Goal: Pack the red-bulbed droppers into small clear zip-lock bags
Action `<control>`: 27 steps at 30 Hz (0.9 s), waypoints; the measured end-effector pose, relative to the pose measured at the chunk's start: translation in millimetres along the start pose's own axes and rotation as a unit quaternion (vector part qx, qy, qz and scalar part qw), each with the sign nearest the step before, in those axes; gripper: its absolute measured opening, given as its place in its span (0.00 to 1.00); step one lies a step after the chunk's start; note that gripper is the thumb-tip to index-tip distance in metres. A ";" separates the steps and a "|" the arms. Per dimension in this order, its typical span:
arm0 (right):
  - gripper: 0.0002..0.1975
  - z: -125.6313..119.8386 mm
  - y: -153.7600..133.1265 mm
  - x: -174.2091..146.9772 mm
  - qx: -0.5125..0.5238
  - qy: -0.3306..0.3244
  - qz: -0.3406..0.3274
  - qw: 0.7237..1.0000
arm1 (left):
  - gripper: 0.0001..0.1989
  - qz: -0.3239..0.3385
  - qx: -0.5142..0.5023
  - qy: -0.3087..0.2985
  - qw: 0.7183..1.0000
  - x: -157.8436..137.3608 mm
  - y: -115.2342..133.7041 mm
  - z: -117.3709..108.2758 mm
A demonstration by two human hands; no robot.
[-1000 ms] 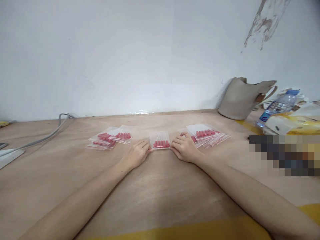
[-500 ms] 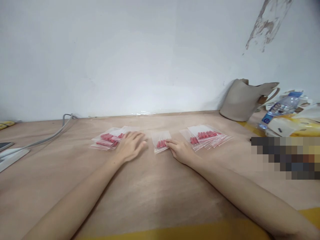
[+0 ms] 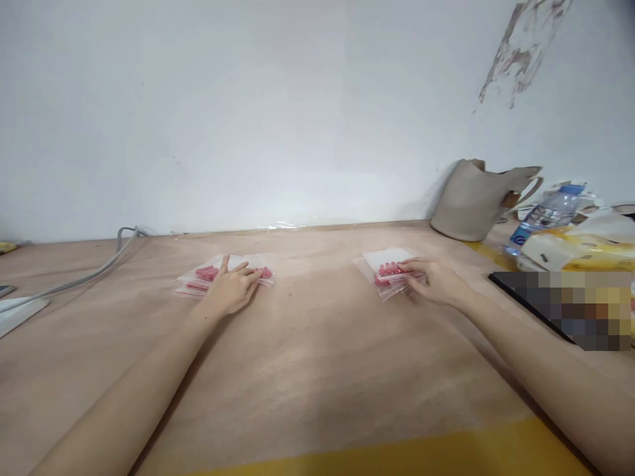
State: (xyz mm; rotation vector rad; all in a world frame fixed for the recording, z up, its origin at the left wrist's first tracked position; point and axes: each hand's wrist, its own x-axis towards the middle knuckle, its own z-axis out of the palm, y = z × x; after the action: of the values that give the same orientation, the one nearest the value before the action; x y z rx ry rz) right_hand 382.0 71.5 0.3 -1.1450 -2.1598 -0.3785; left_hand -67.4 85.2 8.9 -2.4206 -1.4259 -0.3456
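My left hand (image 3: 232, 289) lies over the left pile of clear zip bags (image 3: 191, 285), fingers spread and partly bent, their tips pressing on a bag with red pieces (image 3: 266, 272) at the pile's right side. More small red pieces (image 3: 206, 272) show through the bags left of the hand. On the right, my right hand (image 3: 434, 281) has its thumb and fingers closed around the right edge of another pile of zip bags (image 3: 389, 254). Red pieces (image 3: 387, 268) show in its top bag. The hand hides the right part of this pile.
Brown paper covers the table (image 3: 297, 357), with a yellow strip (image 3: 357, 456) along the front. A grey cable (image 3: 94, 274) runs at left. At right are a beige bag (image 3: 464, 205), a water bottle (image 3: 548, 215), a yellow-white package (image 3: 570, 248) and a dark, blurred-out flat object (image 3: 530, 307).
My right hand has moved right, from the middle bag to the right pile. The middle bag no longer lies there; a bag with red pieces is now under my left fingertips.
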 end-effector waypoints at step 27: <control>0.07 70.2 -106.3 32.5 0.026 0.009 -0.131 0.991 | 0.24 0.023 -0.189 0.020 0.981 -2.1 97.4 12.3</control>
State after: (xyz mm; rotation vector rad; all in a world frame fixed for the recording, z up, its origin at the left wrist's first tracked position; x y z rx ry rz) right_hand 253.0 67.5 -25.1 -0.8264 -2.2956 -0.4418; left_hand 17.7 43.8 -17.0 -2.7179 -1.3868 -0.7064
